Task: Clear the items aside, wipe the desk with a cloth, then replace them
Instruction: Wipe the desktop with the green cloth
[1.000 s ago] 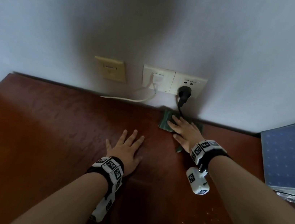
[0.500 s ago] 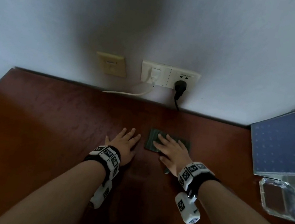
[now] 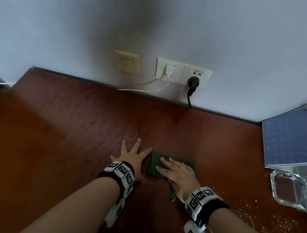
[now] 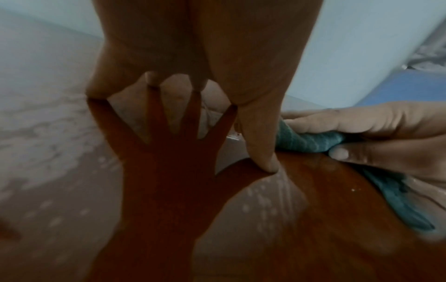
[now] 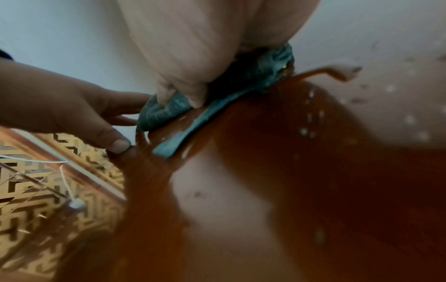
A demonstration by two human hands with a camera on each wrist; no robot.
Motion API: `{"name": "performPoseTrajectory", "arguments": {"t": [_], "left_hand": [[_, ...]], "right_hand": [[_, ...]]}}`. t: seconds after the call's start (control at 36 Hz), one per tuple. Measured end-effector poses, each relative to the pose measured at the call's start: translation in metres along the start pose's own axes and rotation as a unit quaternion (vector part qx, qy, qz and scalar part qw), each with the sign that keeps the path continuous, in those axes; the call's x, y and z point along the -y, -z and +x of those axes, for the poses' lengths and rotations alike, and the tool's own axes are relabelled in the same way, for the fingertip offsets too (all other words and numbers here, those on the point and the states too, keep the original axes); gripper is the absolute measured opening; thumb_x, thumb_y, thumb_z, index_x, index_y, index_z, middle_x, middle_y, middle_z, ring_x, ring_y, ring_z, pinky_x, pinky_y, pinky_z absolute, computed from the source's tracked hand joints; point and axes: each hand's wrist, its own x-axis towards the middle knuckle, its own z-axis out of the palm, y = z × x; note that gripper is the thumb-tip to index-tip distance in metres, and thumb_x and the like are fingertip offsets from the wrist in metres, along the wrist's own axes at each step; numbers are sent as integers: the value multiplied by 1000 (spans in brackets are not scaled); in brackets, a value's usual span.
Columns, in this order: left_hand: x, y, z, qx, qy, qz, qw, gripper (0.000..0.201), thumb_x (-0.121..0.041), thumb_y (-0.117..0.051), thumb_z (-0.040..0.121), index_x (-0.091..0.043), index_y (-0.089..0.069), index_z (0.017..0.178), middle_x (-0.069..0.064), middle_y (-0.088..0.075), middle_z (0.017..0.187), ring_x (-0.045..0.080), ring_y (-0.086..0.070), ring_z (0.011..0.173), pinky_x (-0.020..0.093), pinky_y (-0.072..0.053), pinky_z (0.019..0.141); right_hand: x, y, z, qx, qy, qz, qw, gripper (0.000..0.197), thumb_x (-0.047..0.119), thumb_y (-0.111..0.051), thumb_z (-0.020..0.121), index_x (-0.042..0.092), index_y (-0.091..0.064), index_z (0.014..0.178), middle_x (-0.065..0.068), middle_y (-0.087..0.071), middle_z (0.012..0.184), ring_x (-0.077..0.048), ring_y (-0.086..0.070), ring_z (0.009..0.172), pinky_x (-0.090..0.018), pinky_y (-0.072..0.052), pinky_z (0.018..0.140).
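The right hand (image 3: 176, 176) lies flat, fingers straight, pressing a folded dark green cloth (image 3: 154, 167) onto the reddish-brown desk (image 3: 67, 134), with a loose tail of the fabric showing beneath the wrist. In the left wrist view its thumb sits under the cloth's near edge. The left hand (image 3: 133, 158) rests just beside it, palm down and fingers spread on the bare wood, holding nothing, its thumb close against the cloth's left edge. Pale crumbs (image 3: 279, 223) lie scattered over the desk to the right of the right forearm. Farther right, at the desk's edge, stands a clear glass ashtray (image 3: 294, 192), and behind it a blue folder (image 3: 287, 143) lies against the wall. On the white wall (image 3: 238, 39) above the desk's far edge are a beige plate (image 3: 127, 62) and a double socket (image 3: 183, 73), one side taking a white plug (image 3: 169, 71), the other a black plug (image 3: 192, 83) whose cable drops behind the desk.
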Motion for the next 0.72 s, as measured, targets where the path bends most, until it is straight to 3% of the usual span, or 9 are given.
{"name": "performPoseTrajectory", "arguments": {"t": [0.06, 0.11, 0.17, 0.25, 0.31, 0.36, 0.5, 0.64, 0.72], "left_hand": [[0, -1, -1, 2, 22, -32, 999, 110, -44, -79, 80, -56, 3, 152, -12, 37, 157, 41, 29, 145, 79, -16, 107], [0, -2, 0, 7, 21, -34, 999, 111, -43, -80, 80, -56, 5, 151, -10, 38, 157, 42, 31, 144, 79, -16, 106], [-1, -2, 5, 10, 20, -33, 999, 113, -42, -80, 80, -57, 7, 150, -9, 38, 157, 43, 32, 143, 79, -17, 107], [-3, -1, 11, 16, 29, -31, 999, 116, -40, -82, 79, -58, 8, 149, -7, 39, 156, 47, 33, 140, 74, -22, 109], [-3, 0, 14, 17, 29, -36, 999, 116, -39, -82, 78, -59, 7, 149, -7, 38, 157, 48, 34, 140, 73, -22, 110], [-3, 1, 14, 19, 27, -36, 999, 116, -39, -83, 77, -59, 6, 149, -7, 38, 157, 48, 34, 139, 74, -20, 110], [-3, 3, 11, 20, 27, -47, 998, 117, -39, -85, 75, -60, 4, 149, -8, 39, 156, 47, 34, 140, 78, -18, 107], [-5, 4, 7, 20, 27, -51, 998, 117, -39, -84, 76, -59, 4, 149, -8, 38, 157, 46, 34, 140, 80, -17, 106], [-6, 4, 8, 20, 28, -50, 998, 118, -40, -85, 75, -59, 5, 149, -8, 38, 156, 46, 34, 140, 79, -17, 106]], "right_hand": [[-6, 6, 3, -12, 27, 11, 999, 56, 40, -35, 85, 42, -40, 141, 19, -16, 153, -12, -22, 141, -40, -26, 107], [-11, 9, 12, -8, 26, 24, 999, 58, 17, -61, 84, 32, -47, 139, 11, -32, 152, -15, -32, 137, -38, -28, 109], [-8, 17, 24, -7, -32, 125, 992, 46, 3, -58, 89, 16, -57, 132, -1, -47, 145, -19, -40, 134, -36, -31, 111], [-17, 27, 33, -134, -127, 258, 949, 32, -6, -53, 89, -2, -63, 119, -6, -52, 136, -21, -44, 131, -24, -31, 111], [-20, 47, 33, -208, -144, 253, 934, 43, -17, -41, 88, 0, -61, 122, -1, -49, 135, -12, -43, 127, -4, -22, 105], [-31, 61, 35, -240, -113, 234, 935, 51, -19, -37, 88, 5, -59, 127, 3, -46, 136, -7, -39, 127, 3, -17, 101], [-48, 74, 52, 9, -63, 103, 993, 47, 4, -52, 95, 23, -51, 137, 9, -28, 154, -14, -12, 146, -14, -4, 107], [-45, 73, 67, -22, -81, 85, 993, 62, 21, -49, 97, 30, -20, 151, 9, -2, 160, -18, 3, 147, -44, -3, 117], [-43, 48, 74, 3, -129, -19, 991, 63, 45, -36, 99, 38, -1, 151, 10, 14, 159, -20, 10, 147, -46, -1, 117]]}}
